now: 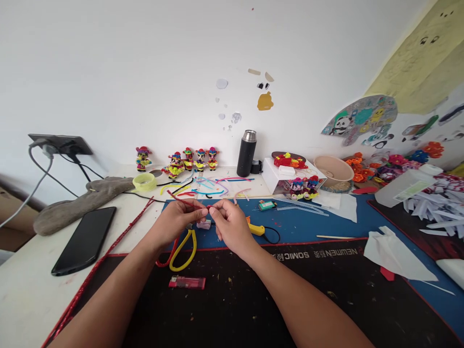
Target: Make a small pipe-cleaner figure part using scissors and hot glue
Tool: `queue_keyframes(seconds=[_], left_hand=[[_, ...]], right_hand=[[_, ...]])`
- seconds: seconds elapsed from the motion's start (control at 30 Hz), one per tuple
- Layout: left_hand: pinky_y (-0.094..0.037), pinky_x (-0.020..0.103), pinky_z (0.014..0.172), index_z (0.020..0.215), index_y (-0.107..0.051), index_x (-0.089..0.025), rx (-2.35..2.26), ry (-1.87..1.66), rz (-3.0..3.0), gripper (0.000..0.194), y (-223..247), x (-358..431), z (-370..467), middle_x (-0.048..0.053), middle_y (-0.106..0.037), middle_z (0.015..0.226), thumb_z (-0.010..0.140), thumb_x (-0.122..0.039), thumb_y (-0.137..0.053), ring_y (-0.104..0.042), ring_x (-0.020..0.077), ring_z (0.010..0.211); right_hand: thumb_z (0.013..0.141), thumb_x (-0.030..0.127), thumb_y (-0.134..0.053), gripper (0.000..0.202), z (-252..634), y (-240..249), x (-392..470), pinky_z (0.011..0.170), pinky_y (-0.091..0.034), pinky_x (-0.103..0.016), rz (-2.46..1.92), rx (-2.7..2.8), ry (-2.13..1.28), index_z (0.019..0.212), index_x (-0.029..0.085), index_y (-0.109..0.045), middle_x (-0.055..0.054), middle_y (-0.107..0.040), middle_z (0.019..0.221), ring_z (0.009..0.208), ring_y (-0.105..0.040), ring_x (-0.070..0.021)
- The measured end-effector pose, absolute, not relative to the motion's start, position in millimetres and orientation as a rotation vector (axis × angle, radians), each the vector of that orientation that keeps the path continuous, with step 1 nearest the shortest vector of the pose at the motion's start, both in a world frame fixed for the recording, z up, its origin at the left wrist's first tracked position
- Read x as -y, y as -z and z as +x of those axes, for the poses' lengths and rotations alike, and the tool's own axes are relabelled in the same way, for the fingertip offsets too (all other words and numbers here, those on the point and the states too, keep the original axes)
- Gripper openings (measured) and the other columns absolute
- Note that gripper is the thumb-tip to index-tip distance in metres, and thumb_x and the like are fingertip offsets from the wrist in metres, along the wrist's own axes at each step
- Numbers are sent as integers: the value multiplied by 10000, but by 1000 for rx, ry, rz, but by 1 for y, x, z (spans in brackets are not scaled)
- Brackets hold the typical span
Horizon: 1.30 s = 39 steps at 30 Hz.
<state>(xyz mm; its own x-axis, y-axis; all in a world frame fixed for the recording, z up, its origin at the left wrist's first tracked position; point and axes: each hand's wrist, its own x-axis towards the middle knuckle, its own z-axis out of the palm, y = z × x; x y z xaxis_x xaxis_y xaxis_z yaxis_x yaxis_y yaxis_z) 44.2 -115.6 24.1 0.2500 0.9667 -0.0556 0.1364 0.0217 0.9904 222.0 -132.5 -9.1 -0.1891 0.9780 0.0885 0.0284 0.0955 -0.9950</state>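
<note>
Between my two hands is a thin red tinsel pipe cleaner (178, 198). My left hand (181, 217) pinches it, and one end sticks out past the fingers to the upper left. The fingertips of my right hand (232, 223) close on its other end, where a small dark red bit shows; its exact shape is too small to tell. Under the hands lie scissors with a yellow handle (194, 249) and a red one. Just right of my right hand is a yellow hot glue gun (256, 229), partly covered. A red lighter (187, 282) lies nearer to me.
A black phone (84, 240) and long red tinsel stems (119, 238) lie left. Small chenille figures (176, 164), a yellow tape roll (144, 182) and a black flask (246, 153) stand behind. White paper (398, 253) and a plastic bottle (404, 186) are at right.
</note>
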Motion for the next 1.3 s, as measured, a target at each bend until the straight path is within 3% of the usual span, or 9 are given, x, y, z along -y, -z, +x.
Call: queue_keyframes(seconds=[0.5,0.93,1.3], left_hand=[[-523,315,710,801,-795,-192,-1188,-755,1570,438,-31,115,28,51,-769,767,696,-610,-869,-671,225,746],[-461,275,646,738,-768,-175,-1139,-979,1371,423,-27,117,38,24,-714,680,649,-554,-935,-588,163,658],[-470,271,630,720,-769,-188,-1101,-1036,1317,377,-23,116,44,25,-718,667,637,-504,-956,-597,162,646]], right_hand=[[990,270,-577,97,224,3,139,566,-309,-265,-1189,1842,-839,921,216,-619,30,-649,681,573,-528,-137],[1006,412,-565,196,220,8,137,468,-306,-241,-1114,1565,-1104,951,227,-602,71,-529,568,438,-464,-110],[999,419,-592,211,220,7,137,387,-339,-226,-1017,1393,-1275,910,228,-581,88,-493,538,377,-445,-100]])
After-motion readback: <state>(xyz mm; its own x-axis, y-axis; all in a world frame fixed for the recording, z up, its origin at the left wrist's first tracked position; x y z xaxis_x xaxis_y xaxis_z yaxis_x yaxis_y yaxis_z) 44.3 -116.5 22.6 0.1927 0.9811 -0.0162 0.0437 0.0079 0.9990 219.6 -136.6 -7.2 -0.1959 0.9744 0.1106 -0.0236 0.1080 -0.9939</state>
